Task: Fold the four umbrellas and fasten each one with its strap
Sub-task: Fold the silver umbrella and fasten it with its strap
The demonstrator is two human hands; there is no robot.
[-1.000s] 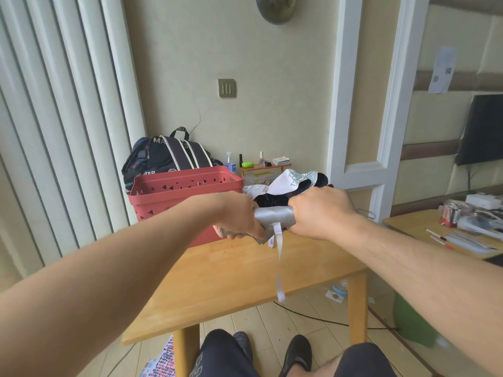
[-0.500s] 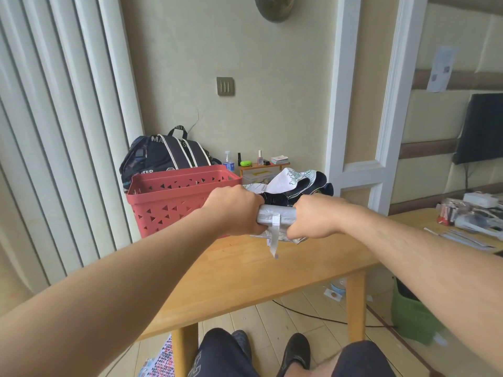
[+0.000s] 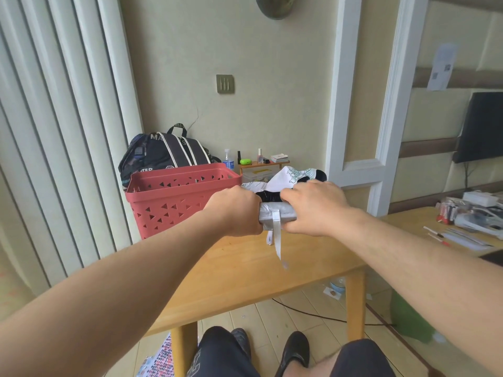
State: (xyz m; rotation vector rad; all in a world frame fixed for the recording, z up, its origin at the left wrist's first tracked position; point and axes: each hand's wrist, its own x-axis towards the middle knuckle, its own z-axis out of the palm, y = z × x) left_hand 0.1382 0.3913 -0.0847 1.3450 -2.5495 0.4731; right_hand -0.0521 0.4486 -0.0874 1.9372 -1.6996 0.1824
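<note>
Both hands, the left hand (image 3: 236, 210) and the right hand (image 3: 313, 206), grasp the rolled silver fabric umbrella (image 3: 276, 214) between them above the wooden surface (image 3: 245, 273), its soft, likely slippery canopy best squeezed either side of the dangling white strap (image 3: 277, 240).

Domestic room, likely a home: light wooden desk (image 3: 245, 270), red perforated plastic basket (image 3: 174, 202), dark striped backpack (image 3: 163, 153), wall-mounted black television (image 3: 481, 126), white vertical blinds (image 3: 54, 131).

Folded silver umbrella (image 3: 276, 216) held level above the table, white strap (image 3: 277, 235) dangling loose.
</note>
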